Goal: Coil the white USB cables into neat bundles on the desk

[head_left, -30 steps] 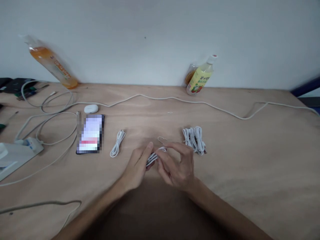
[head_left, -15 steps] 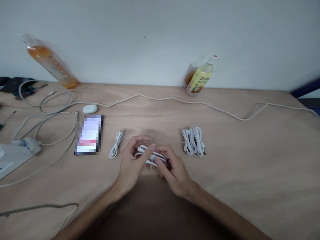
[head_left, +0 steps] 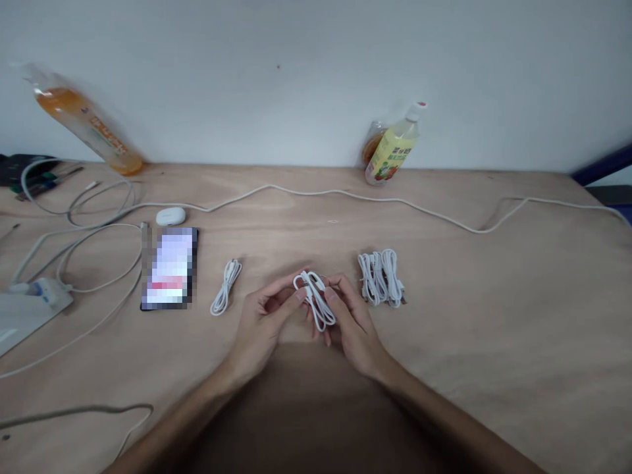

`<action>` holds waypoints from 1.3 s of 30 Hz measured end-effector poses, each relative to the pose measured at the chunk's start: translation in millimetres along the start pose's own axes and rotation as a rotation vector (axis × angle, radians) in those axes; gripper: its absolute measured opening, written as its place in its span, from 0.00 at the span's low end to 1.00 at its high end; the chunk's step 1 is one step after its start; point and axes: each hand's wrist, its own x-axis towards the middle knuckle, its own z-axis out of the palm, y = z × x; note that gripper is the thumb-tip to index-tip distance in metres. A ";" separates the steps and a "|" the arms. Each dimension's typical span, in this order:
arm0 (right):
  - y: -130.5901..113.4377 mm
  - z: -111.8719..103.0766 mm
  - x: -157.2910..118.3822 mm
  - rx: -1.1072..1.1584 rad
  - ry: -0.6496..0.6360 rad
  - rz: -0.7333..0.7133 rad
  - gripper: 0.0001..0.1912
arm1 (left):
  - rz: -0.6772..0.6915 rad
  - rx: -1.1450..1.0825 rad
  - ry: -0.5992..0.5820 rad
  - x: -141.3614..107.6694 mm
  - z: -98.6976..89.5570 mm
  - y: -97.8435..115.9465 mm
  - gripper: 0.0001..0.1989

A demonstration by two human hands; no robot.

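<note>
Between both hands I hold a white cable (head_left: 320, 306) folded into a looped bundle, just above the table near its front middle. My left hand (head_left: 269, 313) pinches the bundle's left side, thumb on top. My right hand (head_left: 351, 316) grips its right side, with the thumb pressed along the loops. The fingers beneath are partly hidden. To the left of my hands lies another white coiled cable (head_left: 226, 288). On the right, several bundled white cables (head_left: 380, 278) lie side by side on the wooden table (head_left: 484, 316).
A phone (head_left: 170, 268) and white earbud case (head_left: 170, 216) lie at left, near tangled cables and a power strip (head_left: 42, 299). A long white cable (head_left: 340, 192) crosses the back. An orange bottle (head_left: 93, 125) and a yellow-labelled bottle (head_left: 394, 148) stand near the wall.
The cable bundle in my hands has turned from lying crosswise to pointing more towards me, its loops now facing up. My view has shifted slightly. The other cables stay put.
</note>
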 end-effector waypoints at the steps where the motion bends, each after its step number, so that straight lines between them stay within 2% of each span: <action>1: -0.3 -0.3 0.6 0.009 -0.007 0.004 0.23 | 0.007 0.011 0.013 1.0 -0.7 -0.1 0.19; 4: -2.4 -0.3 2.6 0.034 -0.013 0.009 0.23 | 0.036 0.072 0.066 3.4 -2.2 0.2 0.23; 8: -1.4 -1.5 5.6 0.037 -0.027 0.005 0.23 | 0.031 0.118 0.028 3.7 -1.8 0.9 0.33; 10: 1.4 -3.3 6.7 0.030 -0.047 -0.004 0.21 | 0.022 0.123 0.015 3.2 -1.0 0.6 0.34; 15: 5.8 -6.6 7.0 -0.039 -0.041 -0.013 0.19 | 0.053 0.144 0.027 3.2 -0.3 -0.4 0.28; 19: 2.5 -6.9 7.1 -0.064 -0.056 -0.020 0.19 | 0.112 0.170 0.083 3.6 1.1 -0.4 0.23; 24: -3.7 -7.2 6.6 -0.089 -0.095 -0.044 0.18 | 0.119 0.128 0.140 3.7 3.3 -1.1 0.18; 29: -3.9 -7.3 5.0 -0.160 -0.081 -0.089 0.18 | 0.201 0.273 0.128 2.8 2.3 -3.3 0.08; 35: -2.3 -7.0 5.3 -0.245 -0.049 -0.124 0.19 | 0.103 0.243 0.118 1.8 1.8 -5.1 0.12; 39: -7.4 -5.5 5.7 -0.342 -0.054 -0.244 0.20 | 0.142 0.342 0.123 0.8 1.8 -3.1 0.08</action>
